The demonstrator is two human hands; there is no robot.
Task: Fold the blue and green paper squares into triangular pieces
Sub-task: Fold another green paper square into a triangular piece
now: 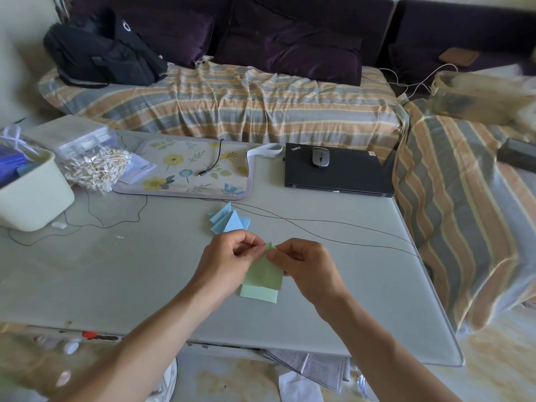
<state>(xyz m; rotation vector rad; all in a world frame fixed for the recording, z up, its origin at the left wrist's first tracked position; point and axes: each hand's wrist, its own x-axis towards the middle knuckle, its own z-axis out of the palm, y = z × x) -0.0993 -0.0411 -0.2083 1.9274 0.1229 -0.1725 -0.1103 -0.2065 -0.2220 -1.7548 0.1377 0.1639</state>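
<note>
Both grips clamped on the same sheet: left hand (229, 256) and right hand (304, 264) each pinch the top tip of the green paper (265, 271) between thumb and fingertips, hands nearly touching, held just over the near middle of the desk (116, 271). The green piece looks partly folded, its upper corners drawn to a point; its lower edge sits over a paler green sheet (258, 294) lying flat on the desk. Judgement: mid-fold, corner being brought in. To do it well: line edges up flush before creasing, keep one pinch fixed at the tip as anchor, run the other thumb along the fold outward, press down against the desk for a sharp crease; thin paper, will slip or skew if both pinches loosen. Folded blue pieces (229, 221) lie just beyond the hands, a small heap of triangular shapes, so blue seems done, green underway. A thin dark wire (319, 227) runs across the desk near the blue heap. Further back: floral mat (185, 169) with a cable end on it, closed black laptop (339, 172) with a grey mouse (320, 157) on top, bag of cotton swabs (95, 166), cream tub (32, 195) at left. Behind, a sofa with a striped cover (232, 97), dark purple cushions (290, 53), black backpack (101, 53). Papers under the desk on the floor.
</note>
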